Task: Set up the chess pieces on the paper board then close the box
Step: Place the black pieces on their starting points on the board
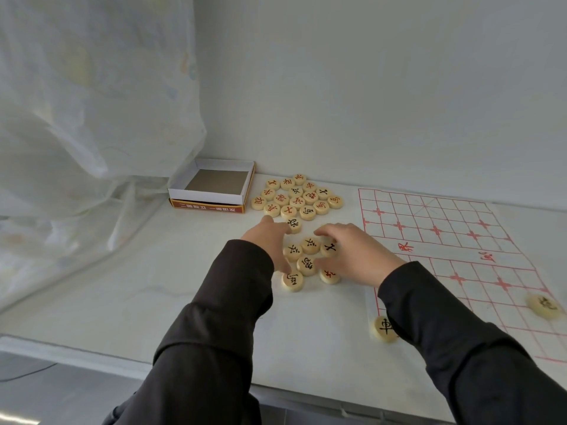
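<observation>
1. The person's left sleeve [214, 317]: long, dark brown-black cloth, creased along the forearm, plain cuff at the wrist.
2. Right sleeve [460, 332]: same dark cloth, same cuff.
3. Left hand [267, 237], right hand [356, 253]: bare.

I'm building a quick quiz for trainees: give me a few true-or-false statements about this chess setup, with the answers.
1. The open white cardboard box is empty. True.
2. The red-lettered round wooden pieces lie on the red-lined paper board. False: they are clustered beside the box.
3. The left hand and right hand are at the black-lettered round pieces. True.
4. The board holds no pieces. False: a black-lettered piece lies on it.
</observation>
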A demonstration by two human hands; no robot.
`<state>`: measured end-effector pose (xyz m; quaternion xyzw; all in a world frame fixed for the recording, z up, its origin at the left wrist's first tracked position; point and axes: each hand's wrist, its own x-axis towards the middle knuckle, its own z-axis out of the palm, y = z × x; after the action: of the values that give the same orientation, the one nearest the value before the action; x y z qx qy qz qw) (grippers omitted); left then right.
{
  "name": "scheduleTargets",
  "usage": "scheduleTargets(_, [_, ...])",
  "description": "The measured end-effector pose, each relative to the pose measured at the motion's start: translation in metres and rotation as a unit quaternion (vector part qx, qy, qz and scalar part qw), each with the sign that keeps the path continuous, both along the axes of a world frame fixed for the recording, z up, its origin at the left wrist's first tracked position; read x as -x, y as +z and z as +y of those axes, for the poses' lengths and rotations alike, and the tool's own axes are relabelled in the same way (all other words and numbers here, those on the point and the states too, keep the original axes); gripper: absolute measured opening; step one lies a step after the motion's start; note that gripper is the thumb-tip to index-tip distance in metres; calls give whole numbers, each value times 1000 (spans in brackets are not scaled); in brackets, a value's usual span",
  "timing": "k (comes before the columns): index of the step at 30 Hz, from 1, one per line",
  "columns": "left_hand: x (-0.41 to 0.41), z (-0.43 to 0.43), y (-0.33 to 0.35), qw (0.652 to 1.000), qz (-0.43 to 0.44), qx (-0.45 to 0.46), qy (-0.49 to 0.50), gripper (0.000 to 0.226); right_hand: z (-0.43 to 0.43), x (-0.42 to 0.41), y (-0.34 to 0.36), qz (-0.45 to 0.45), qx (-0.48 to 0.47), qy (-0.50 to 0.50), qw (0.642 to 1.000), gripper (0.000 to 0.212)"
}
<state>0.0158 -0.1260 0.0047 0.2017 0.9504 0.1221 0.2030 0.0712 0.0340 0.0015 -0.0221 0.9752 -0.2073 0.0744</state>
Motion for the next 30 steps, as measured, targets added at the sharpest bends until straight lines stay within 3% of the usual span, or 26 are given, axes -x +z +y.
scheduleTargets(3, [2, -7, 2, 1000, -6, 7, 9, 76, -1, -10, 6, -54, -112, 35, 992, 87])
scheduleTargets(5, [2, -12, 4, 1000, -15, 14, 7, 78, -1, -11, 5, -76, -133, 38, 987, 89])
scheduleTargets(10, [-2, -12, 5, 999, -29, 20, -5, 95, 2, -3, -5, -35, -125, 13, 991, 65])
scheduleTargets(13, [-3, -10, 2, 999, -24, 22, 0, 107, 4, 2, -8, 77, -185, 22, 979, 42])
scheduleTargets(16, [-3, -8, 1, 999, -23, 26, 5, 114, 2, 8, -8, 112, -192, 65, 973, 45])
scheduleTargets(26, [3, -14, 3, 999, -8, 37, 10, 106, -21, 38, -8, 79, -209, 118, 967, 31])
scheduleTargets(30, [1, -12, 5, 1000, 9, 23, 10, 89, -21, 37, -3, 98, -158, 94, 978, 26])
